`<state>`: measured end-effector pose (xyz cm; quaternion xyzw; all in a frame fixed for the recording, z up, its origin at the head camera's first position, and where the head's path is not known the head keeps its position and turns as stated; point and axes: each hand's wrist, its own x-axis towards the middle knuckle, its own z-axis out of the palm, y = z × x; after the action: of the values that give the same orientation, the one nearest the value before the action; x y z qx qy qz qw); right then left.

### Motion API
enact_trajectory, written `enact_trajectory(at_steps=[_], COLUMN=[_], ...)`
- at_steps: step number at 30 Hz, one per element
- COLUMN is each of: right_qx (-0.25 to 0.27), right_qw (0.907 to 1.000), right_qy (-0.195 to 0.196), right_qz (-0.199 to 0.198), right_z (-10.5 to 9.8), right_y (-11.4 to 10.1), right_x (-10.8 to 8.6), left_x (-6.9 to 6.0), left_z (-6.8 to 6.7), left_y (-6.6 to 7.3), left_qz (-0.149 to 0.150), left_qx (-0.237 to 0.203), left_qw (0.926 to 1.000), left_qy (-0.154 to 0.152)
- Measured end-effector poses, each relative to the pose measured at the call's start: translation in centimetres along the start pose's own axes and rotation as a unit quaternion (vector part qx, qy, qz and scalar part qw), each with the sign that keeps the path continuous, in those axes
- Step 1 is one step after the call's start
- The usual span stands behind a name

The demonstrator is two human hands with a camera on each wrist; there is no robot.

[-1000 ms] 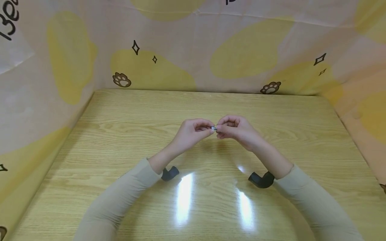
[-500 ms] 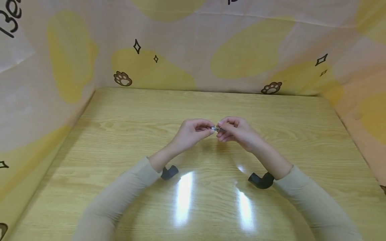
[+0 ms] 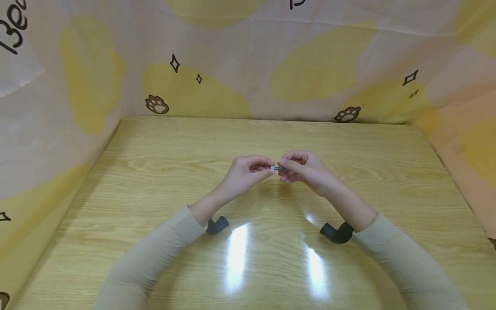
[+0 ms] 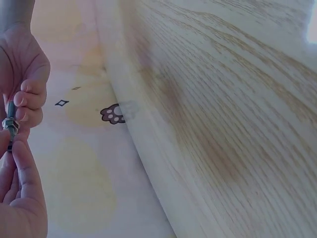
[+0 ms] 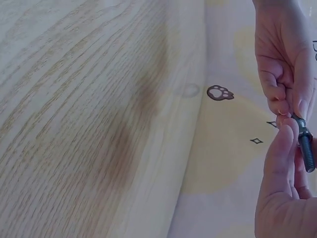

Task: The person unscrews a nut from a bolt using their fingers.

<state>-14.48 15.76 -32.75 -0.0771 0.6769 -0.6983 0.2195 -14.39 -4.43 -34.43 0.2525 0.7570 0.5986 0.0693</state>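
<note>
Above the middle of the table, a small metal bolt (image 5: 308, 154) with a nut (image 4: 10, 124) on its shank is held between both hands. My left hand (image 3: 247, 173) pinches the bolt's head end between thumb and fingers, covering most of that end. My right hand (image 3: 308, 170) has its thumb and fingertips at the nut, gripping it from the other side. The bolt lies roughly level in the head view. In the right wrist view its bare threaded end sticks out past the nut, along the right hand's fingers.
The wood-grain table (image 3: 174, 142) reflects bright light near its front. Patterned cloth (image 3: 232, 56) walls it in at the back and sides. Black curved pieces (image 3: 336, 233) show at both wrists.
The right thumb and fingers have shifted back from the left fingertips, and more of the bolt and nut shows between the hands. The left hand keeps its pinch, almost in place.
</note>
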Motion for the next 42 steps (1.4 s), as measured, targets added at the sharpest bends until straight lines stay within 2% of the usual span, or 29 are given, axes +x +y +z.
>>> enact_trajectory(at_steps=[7, 14, 21, 28, 31, 35, 38, 42], right_qx=[-0.005, 0.013, -0.007, 0.005, 0.0, -0.034, -0.045, -0.029], right_qw=[0.9996, 0.9999, 0.999, 1.0, 1.0, 0.9989, 0.9986, 0.9996], right_qy=[-0.004, 0.0, 0.001, 0.005, 0.002, 0.0, 0.003, 0.006], right_qz=[-0.028, -0.006, -0.043, -0.001, -0.009, -0.034, -0.026, -0.006], right_z=[-0.06, 0.15, -0.01, 0.36, 0.38, 0.07, -0.06, 0.02], right_y=[-0.21, -0.2, -0.15, -0.28, -0.15, -0.01, -0.06, -0.1], right_x=[-0.23, -0.36, -0.48, -0.35, -0.32, -0.3, -0.24, -0.18], left_x=[-0.07, -0.17, -0.29, -0.37, -0.48, -0.5, -0.39, -0.3], left_z=[0.04, 0.15, 0.12, 0.05, 0.01, 0.01, 0.06, 0.08], left_y=[0.36, 0.6, 0.54, 0.52, 0.47, 0.31, 0.23, 0.28], left_qz=[-0.004, -0.007, -0.004, 0.001, 0.006, 0.01, 0.01, 0.006], left_qx=[0.0, -0.001, -0.001, 0.001, -0.005, -0.003, -0.001, -0.004], left_qw=[1.0, 1.0, 1.0, 1.0, 1.0, 0.9999, 0.9999, 0.9999], left_qy=[0.002, 0.005, 0.0, 0.007, 0.007, 0.006, 0.008, 0.01])
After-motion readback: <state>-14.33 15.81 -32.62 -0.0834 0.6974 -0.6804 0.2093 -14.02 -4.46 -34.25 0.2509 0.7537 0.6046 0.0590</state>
